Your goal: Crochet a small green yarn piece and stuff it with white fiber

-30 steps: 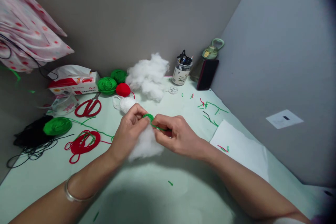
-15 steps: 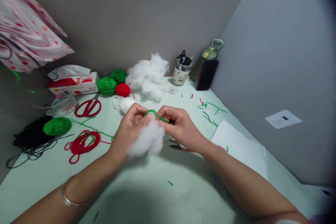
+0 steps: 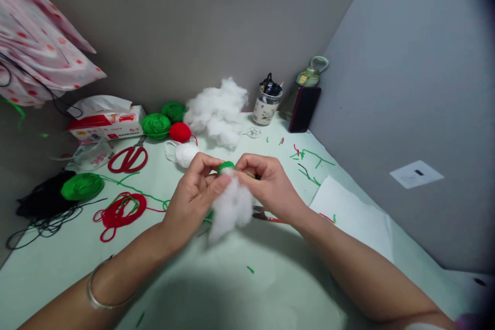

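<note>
Both my hands meet above the middle of the pale green table. My left hand pinches a small green crocheted piece between thumb and fingers. A tuft of white stuffing hangs from that piece, below my fingers. My right hand is closed, its fingertips pinching the same green piece and stuffing from the right. A small pair of scissors lies on the table under my right hand, partly hidden.
At the back lie a pile of white stuffing, green yarn balls, a red ball, a white ball, red scissors and a tissue box. Left: green yarn, red yarn. Right: jar, white sheet.
The stuffing has been lifted off the table and now hangs from the green piece. Both hands rose slightly and drew closer; the small scissors under my right hand came into view.
</note>
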Motion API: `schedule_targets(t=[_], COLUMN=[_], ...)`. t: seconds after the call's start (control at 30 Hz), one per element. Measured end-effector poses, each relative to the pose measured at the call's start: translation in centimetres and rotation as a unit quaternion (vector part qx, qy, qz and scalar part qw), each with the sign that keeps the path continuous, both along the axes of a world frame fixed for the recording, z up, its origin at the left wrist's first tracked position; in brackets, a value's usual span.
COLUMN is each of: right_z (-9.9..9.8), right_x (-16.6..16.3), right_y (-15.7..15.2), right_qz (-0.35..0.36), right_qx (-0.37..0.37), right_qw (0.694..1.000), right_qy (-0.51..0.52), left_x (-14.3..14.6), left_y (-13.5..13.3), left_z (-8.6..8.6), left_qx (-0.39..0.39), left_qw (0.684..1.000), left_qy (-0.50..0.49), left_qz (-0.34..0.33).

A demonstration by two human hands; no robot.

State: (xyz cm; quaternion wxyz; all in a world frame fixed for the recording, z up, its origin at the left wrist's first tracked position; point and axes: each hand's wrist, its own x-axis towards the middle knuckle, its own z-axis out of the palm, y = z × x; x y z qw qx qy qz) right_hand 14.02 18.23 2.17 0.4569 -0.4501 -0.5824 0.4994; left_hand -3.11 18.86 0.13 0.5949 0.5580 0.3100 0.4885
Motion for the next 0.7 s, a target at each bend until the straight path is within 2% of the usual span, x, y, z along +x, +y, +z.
schedule_targets(t=[0.1, 0.23, 0.37, 0.47, 0.53, 0.6, 0.7], right_z=[0.4, 1.3, 1.4, 1.0, 0.9, 0.8, 0.6], right_x=[0.0, 0.2, 0.0, -0.3, -0.5, -0.6, -0.7], right_y=[-0.3, -1.0, -1.9, -2.3, -2.3, -2.1, -1.6], right_qz=[-0.007, -0.001, 0.031, 0.056, 0.061, 0.056, 0.034], right_qx=[0.017, 0.095, 0.175, 0.204, 0.184, 0.131, 0.057], right_qw=[0.999, 0.983, 0.954, 0.942, 0.951, 0.970, 0.991], right_qy=[-0.036, -0.155, -0.242, -0.261, -0.242, -0.196, -0.120], left_x=[0.1, -0.1, -0.3, -0.4, -0.4, -0.3, -0.2], left_y=[0.0, -0.1, -0.1, 0.1, 0.2, 0.3, 0.1], left_z=[0.1, 0.1, 0.1, 0.0, -0.2, -0.3, -0.3], left_qx=[-0.016, -0.021, -0.019, 0.015, 0.020, 0.019, 0.070], left_qw=[0.999, 1.000, 0.999, 0.996, 0.996, 0.996, 0.992], left_qy=[-0.023, -0.010, 0.023, 0.051, 0.049, 0.039, 0.045], left_qz=[-0.020, -0.005, 0.035, 0.074, 0.075, 0.072, 0.094])
